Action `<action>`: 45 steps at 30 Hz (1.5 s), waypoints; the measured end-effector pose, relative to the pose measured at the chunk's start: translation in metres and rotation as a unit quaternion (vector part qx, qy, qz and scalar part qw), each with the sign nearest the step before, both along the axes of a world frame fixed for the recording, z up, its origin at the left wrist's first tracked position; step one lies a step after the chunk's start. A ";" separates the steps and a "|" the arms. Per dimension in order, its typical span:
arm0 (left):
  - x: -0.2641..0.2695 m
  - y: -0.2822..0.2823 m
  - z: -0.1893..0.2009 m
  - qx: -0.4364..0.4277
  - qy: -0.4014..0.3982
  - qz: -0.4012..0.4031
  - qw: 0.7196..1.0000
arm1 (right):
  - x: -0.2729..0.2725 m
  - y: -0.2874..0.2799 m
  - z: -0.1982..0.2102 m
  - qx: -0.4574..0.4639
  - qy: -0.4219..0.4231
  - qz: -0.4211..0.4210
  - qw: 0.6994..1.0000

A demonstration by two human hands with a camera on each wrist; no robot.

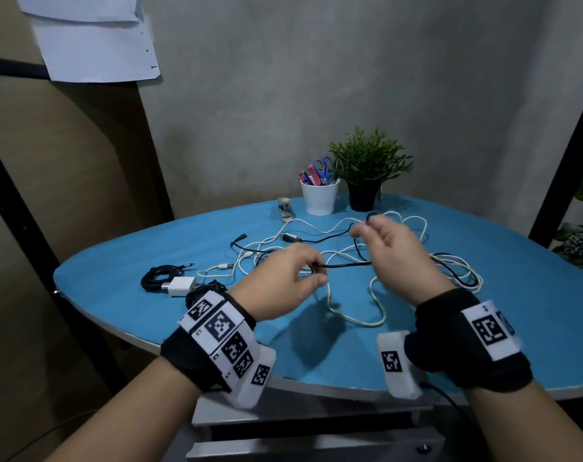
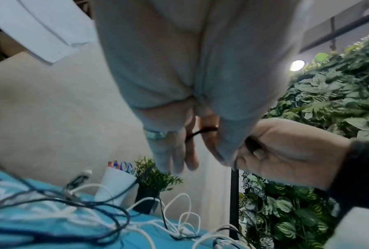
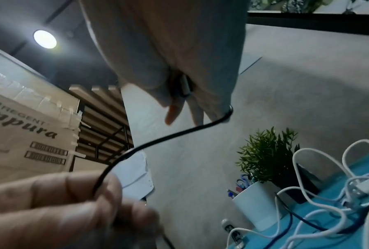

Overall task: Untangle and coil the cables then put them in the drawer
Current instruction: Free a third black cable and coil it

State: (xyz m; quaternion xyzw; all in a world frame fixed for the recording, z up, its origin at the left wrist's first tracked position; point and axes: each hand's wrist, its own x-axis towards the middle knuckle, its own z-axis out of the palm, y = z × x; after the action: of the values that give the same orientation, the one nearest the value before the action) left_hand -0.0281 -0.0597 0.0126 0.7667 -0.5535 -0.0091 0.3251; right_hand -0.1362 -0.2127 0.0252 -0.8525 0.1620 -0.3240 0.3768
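Observation:
A tangle of white cables and black cables lies on the blue table. My left hand pinches a black cable above the tangle. The cable runs taut to my right hand, which is raised and grips a small loop of it. The left wrist view shows the black cable crossing my left fingers and my right hand around it. In the right wrist view the black cable spans from my right hand to my left hand. A grey drawer unit sits under the table's front edge.
A coiled black cable and a white charger plug lie at the table's left. At the back stand a white cup with scissors and pens, a potted plant and a stapler. Foliage fills the right side.

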 end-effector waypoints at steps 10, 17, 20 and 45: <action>0.032 -0.002 0.041 -0.080 -0.061 0.149 0.984 | -0.007 0.013 -0.007 0.182 0.081 0.199 0.960; 0.011 -0.009 0.005 0.092 0.044 0.074 0.992 | -0.011 0.021 0.019 0.416 -0.156 0.262 0.857; -0.007 -0.006 -0.012 0.146 0.117 0.024 0.982 | -0.011 0.015 0.024 0.492 -0.245 0.278 0.788; 0.031 -0.001 0.018 -0.024 -0.038 0.179 0.983 | -0.009 0.025 0.000 0.272 -0.041 0.265 0.924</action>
State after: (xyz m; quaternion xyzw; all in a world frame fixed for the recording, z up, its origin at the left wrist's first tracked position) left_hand 0.0026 -0.0602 0.0303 0.8453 -0.4190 0.0919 0.3185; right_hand -0.1448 -0.1879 0.0254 -0.7152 -0.0030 -0.1903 0.6725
